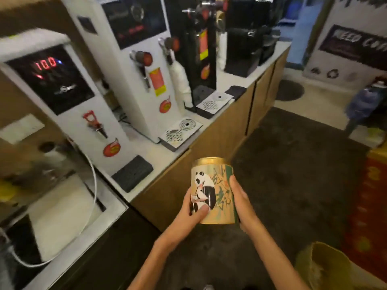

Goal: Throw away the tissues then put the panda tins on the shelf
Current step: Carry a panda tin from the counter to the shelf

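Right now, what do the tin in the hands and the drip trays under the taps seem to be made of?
The panda tin, held between the left hand and right hand, looks like thin metal with a gold satin finish and a printed panda picture; its rim gives a soft sheen. The drip tray looks like brushed steel, pale grey with punched slots. Blur leaves both uncertain.

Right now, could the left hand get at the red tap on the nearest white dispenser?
Probably not freely: the left hand and right hand both clasp the panda tin. Nothing blocks the red tap.
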